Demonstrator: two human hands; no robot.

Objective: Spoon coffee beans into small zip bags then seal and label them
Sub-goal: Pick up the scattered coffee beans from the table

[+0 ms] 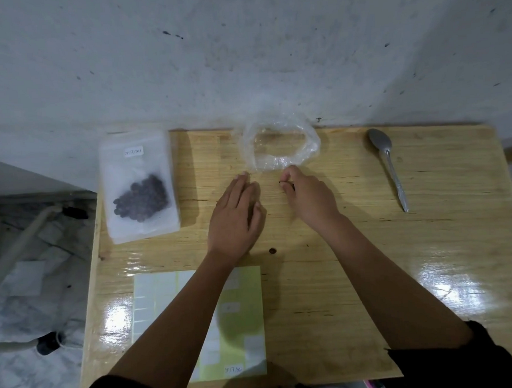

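Note:
A stack of small zip bags (140, 188) lies at the table's far left; the top one holds dark coffee beans and carries a white label. A crumpled clear plastic bag (279, 145) sits open at the far edge, looking nearly empty. My left hand (235, 215) lies flat on the wood just in front of it, fingers straight. My right hand (308, 197) is beside it, thumb and forefinger pinching something small and dark, maybe a bean. A metal spoon (388, 166) lies on the right. The label sheet (202, 324) lies near me, partly under my left forearm.
The wooden table (430, 259) stands against a white wall. One loose bean (272, 251) lies on the wood between my forearms. Left of the table, white tubular legs and a marbled floor are visible.

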